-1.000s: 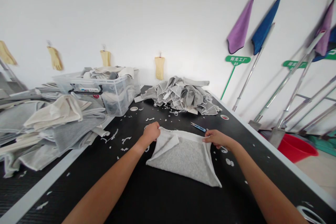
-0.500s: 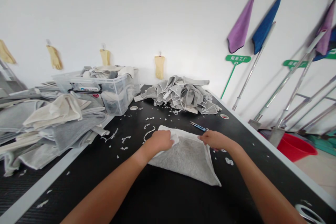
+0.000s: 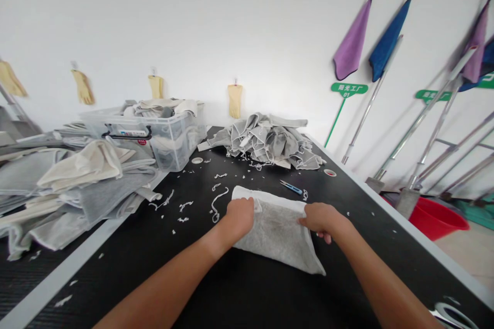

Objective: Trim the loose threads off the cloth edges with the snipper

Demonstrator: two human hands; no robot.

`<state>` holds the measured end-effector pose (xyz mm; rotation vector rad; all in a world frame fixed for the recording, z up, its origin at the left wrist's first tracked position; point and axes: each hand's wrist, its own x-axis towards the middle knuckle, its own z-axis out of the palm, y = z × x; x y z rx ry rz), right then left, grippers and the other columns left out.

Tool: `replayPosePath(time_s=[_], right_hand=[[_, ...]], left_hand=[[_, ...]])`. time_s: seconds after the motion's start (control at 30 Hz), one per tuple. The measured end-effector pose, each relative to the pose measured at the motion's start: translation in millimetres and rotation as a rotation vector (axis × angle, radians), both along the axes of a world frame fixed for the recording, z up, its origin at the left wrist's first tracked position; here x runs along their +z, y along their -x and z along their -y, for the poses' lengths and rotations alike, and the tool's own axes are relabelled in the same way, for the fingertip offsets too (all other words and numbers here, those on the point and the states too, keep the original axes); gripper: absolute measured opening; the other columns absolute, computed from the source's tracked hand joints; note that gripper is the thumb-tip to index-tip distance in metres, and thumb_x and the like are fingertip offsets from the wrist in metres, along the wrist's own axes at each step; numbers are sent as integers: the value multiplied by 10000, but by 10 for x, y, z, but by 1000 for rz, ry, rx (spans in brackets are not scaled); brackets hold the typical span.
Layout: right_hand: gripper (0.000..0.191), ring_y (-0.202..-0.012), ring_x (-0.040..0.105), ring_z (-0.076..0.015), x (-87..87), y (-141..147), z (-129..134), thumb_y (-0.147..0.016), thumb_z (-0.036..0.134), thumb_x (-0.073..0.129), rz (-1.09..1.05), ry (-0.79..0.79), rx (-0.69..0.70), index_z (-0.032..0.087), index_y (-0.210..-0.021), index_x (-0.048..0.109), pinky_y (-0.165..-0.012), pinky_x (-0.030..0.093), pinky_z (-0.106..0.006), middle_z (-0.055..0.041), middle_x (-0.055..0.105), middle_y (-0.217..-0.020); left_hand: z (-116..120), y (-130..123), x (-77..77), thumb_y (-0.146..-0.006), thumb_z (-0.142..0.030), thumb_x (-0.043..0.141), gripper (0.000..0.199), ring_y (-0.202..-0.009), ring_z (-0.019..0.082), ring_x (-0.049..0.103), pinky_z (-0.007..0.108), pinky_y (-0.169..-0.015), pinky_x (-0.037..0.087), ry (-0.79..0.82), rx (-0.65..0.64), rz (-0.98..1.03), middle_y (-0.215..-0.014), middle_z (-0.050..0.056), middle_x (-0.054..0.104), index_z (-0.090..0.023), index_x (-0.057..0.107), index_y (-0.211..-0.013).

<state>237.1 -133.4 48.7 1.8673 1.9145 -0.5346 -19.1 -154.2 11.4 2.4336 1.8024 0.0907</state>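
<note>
A grey cloth (image 3: 276, 231) with a white border lies on the black tabletop in front of me. My left hand (image 3: 241, 216) is closed on its left side, where a small white flap shows by the fingers. With my right hand (image 3: 322, 220) I pinch the cloth's right edge near the upper corner. The lower right corner of the cloth lies free on the table. Blue-handled thread snips (image 3: 291, 187) rest just beyond the cloth, and a loose white thread (image 3: 219, 200) curls to its left.
A heap of grey cloths (image 3: 266, 141) lies at the back. At left are stacked cloths (image 3: 96, 180) and a clear plastic bin (image 3: 170, 139) full of them. Tape rolls (image 3: 330, 172), scissors (image 3: 453, 314) and thread scraps (image 3: 185, 205) are on the table. A red bucket (image 3: 440, 218) stands at right.
My right hand has shifted slightly right and down along the cloth's edge. The white border now lies flatter and more of it shows. My left hand keeps its hold, a little lower.
</note>
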Motion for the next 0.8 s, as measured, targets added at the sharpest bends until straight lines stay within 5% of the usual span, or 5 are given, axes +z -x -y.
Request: replayPosePath(time_s=[0.3, 0.43, 0.63, 0.8], right_hand=[[301, -454, 636, -173, 178, -88, -1, -854, 237, 552, -160, 82, -25, 117, -598, 655, -470, 489, -259, -154, 720, -624], [235, -490, 681, -199, 150, -267, -82, -865, 296, 570, -322, 42, -84, 135, -724, 667, -444, 481, -253, -155, 750, -700], [114, -540, 718, -205, -52, -365, -259, -882, 272, 549, -508, -66, -168, 170, -876, 599, -413, 502, -252, -117, 785, -874], [127, -582, 729, -226, -298, -305, -387, -855, 254, 533, -457, -85, -180, 159, -810, 603, -448, 542, -281, -121, 763, -799]], left_hand=[[-260, 325, 258, -898, -159, 501, 253, -1038, 345, 730, 428, -893, 561, 89, 2, 88, -1090, 213, 745, -139, 686, -1069], [-441, 539, 351, -893, -240, 551, 158, -701, 243, 726, 339, -667, 588, 267, 75, 253, -850, 106, 735, -173, 657, -990], [-687, 665, 155, -922, -286, 540, 151, -628, 184, 694, 268, -549, 566, 418, 186, 470, -796, 42, 675, -190, 593, -1027], [-640, 541, -42, -907, -177, 531, 155, -865, 249, 716, 357, -783, 574, 162, 229, 310, -990, 122, 718, -172, 591, -1050]])
